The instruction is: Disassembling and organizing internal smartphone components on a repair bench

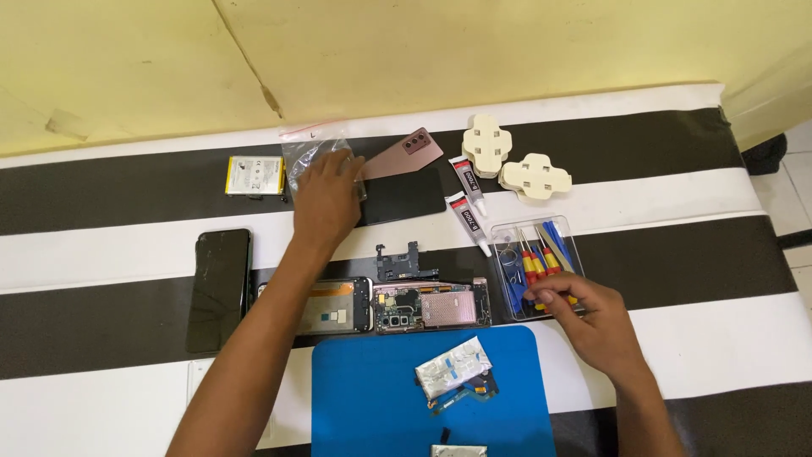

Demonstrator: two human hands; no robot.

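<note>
Head view, looking down on black-and-white striped cloth (677,195) over a table. Left hand (326,199) at eleven o'clock, flat and spread on a clear plastic bag (309,152), gripping nothing, likely pinning it in place. Right hand (584,317) at four o'clock, fingertips pinched on a red-and-yellow screwdriver (531,271) inside a clear tool tray (533,262). Opened phone chassis (431,306) at centre, near the upper edge of a blue mat (364,398), within easy reach of both hands. Silver battery (452,366) on the mat. Dark phone screen (218,288) at nine o'clock. Glue tubes (467,199) at one o'clock. Open room on cloth at far right.
</note>
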